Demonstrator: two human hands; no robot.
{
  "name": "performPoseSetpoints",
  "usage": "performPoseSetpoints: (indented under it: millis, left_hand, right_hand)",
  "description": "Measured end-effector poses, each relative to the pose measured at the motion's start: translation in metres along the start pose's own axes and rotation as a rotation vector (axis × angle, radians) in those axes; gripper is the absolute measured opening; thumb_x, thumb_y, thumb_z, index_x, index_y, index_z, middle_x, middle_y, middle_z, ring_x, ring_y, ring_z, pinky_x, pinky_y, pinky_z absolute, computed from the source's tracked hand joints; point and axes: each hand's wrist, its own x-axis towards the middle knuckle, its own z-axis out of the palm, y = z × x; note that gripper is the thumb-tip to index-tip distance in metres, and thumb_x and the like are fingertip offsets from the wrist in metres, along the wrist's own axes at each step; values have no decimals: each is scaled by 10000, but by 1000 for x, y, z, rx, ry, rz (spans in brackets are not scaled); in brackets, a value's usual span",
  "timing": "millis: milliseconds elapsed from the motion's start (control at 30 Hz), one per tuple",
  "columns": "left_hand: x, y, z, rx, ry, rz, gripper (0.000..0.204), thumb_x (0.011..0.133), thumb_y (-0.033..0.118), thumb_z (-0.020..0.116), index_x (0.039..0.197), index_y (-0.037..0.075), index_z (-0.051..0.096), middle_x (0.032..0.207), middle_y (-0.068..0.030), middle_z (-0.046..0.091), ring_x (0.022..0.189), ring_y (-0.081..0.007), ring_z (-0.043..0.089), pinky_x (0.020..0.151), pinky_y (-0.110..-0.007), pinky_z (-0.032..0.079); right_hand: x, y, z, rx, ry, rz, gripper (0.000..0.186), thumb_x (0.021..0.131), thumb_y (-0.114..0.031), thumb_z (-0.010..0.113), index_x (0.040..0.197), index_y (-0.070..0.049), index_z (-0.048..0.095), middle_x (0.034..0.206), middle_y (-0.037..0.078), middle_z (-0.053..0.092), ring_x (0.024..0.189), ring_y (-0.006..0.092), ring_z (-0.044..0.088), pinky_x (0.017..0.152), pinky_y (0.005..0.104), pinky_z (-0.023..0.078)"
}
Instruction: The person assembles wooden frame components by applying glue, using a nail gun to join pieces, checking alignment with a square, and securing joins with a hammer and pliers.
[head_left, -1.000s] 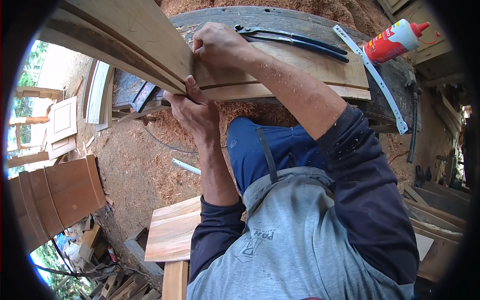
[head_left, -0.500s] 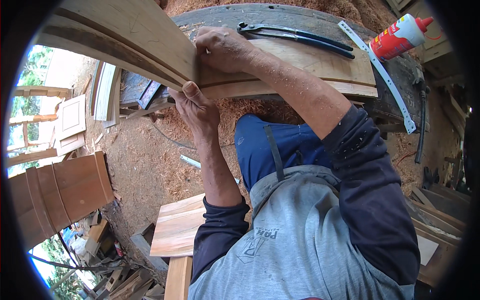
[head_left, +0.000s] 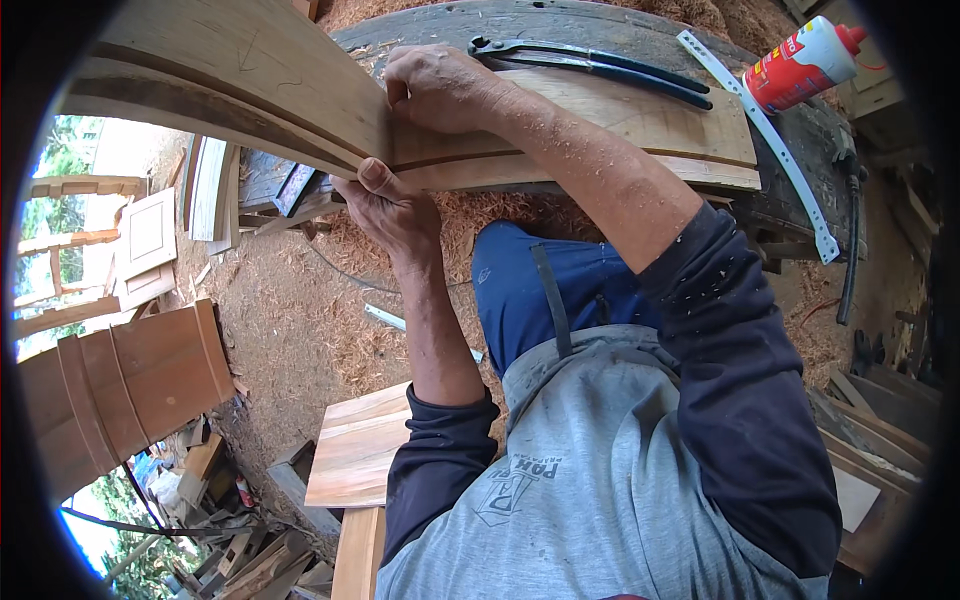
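Board [head_left: 290,80] rising off the left end of the plank [head_left: 640,120] on our bench [head_left: 600,32] could slip askew if our left hand [head_left: 397,215], closed thumb-to-fingers on its near corner, slackens, though we cannot tell what, if anything, the curled fingers of our right hand [head_left: 445,90] hold.

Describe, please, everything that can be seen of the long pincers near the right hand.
The pincers look metallic, with a rounded grey head and two long, dark bluish handles. They lie with the head to the left, the handles running right and slightly toward the person, a narrow gap between them. The head is over the dark workbench, the handle ends over the pale board. The right hand is close but seems not to touch them.
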Motion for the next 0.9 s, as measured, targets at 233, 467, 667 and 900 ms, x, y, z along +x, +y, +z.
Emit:
performPoseSetpoints:
  millis: [233, 467, 667, 900]
  left_hand:
    - [0, 2, 1, 27, 9, 11, 710, 1019, 596, 254, 1255, -49, 432, 1071, -290, 544, 1012, -424, 578, 825, -501, 463]
    - [-3, 4, 2, 75, 47, 23, 652, 1024, 585, 248, 1155, -14, 470, 971, -259, 561, 904, -409, 598, 747, -505, 468]
    - [0, 5, 3, 25, 36, 1, 679, 1020, 595, 255, 1212, -26, 452, 1021, -291, 568, 937, -441, 603, 782, -505, 479]
    - [0, 3, 3, 30, 54, 8, 710, 1014, 608, 262, 1246, -42, 429, 1052, -292, 567, 976, -435, 598, 809, -503, 481]
  right_hand:
    - [-6, -1, -3, 75, -2, -161, 91, 797, -116, 676, 877, -87, 711, 971, 100, 648, 976, 288, 647, 859, 373, 521]
    - [3, -10, -7, -30, 21, 150, 94, 813, -133, 667, 864, -68, 712, 982, 150, 647, 1022, 305, 632, 911, 397, 501]
    - [-2, -4, -4, -24, 16, 71, 96, 782, -133, 671, 847, -65, 691, 968, 133, 647, 998, 303, 632, 893, 397, 503]
    - [-9, -6, -4, 50, 2, -135, 70, 782, -126, 685, 831, -76, 677, 995, 103, 638, 991, 290, 634, 875, 381, 509]
